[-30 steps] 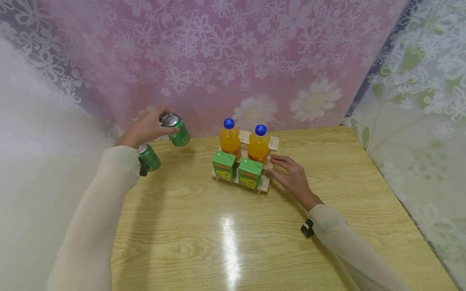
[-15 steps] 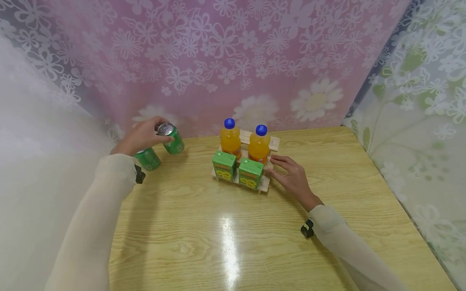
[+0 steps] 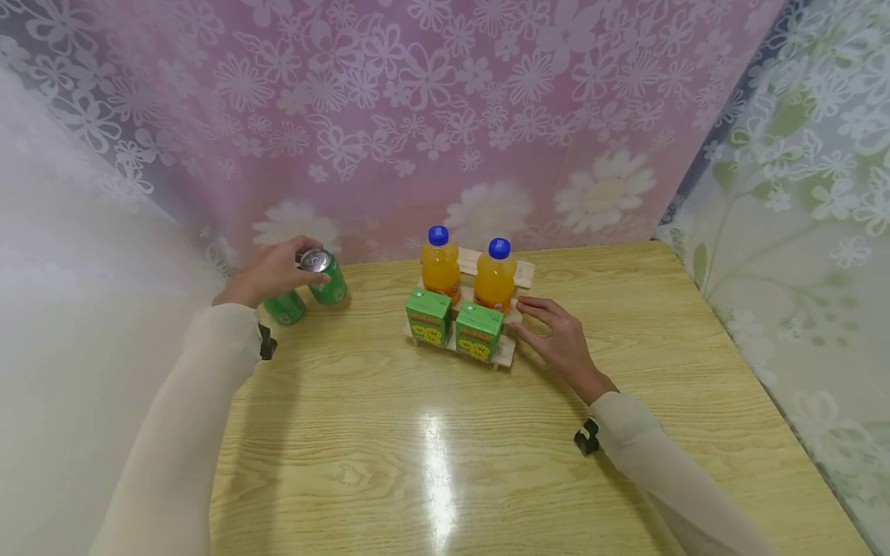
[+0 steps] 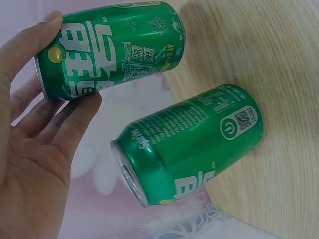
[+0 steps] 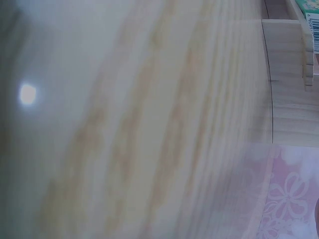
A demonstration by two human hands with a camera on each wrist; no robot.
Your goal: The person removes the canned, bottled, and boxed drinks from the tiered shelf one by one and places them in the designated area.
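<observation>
At the table's back left, my left hand [image 3: 274, 272] grips a green Sprite can [image 3: 331, 286] near its silver top, thumb on one side and fingers on the other. The can is upright, with its base at or close to the tabletop. A second green Sprite can [image 4: 192, 142] stands just beside it, partly behind my hand in the head view. My right hand [image 3: 559, 340] pinches the right end of a small stepped wooden rack [image 3: 506, 351]. Two orange drink bottles [image 3: 440, 266] with blue caps stand on the rack, behind two green juice cartons [image 3: 478, 332].
The wood-grain table [image 3: 361, 448] carries everything. A pink flowered curtain [image 3: 389, 139] hangs along its back edge, close behind the cans and rack. Pale cloth [image 3: 83, 309] hangs at the left, and floral cloth [image 3: 806, 255] at the right.
My left hand has brought its can down and slightly left, toward the table and the second can. My right hand and the loaded rack have kept their place.
</observation>
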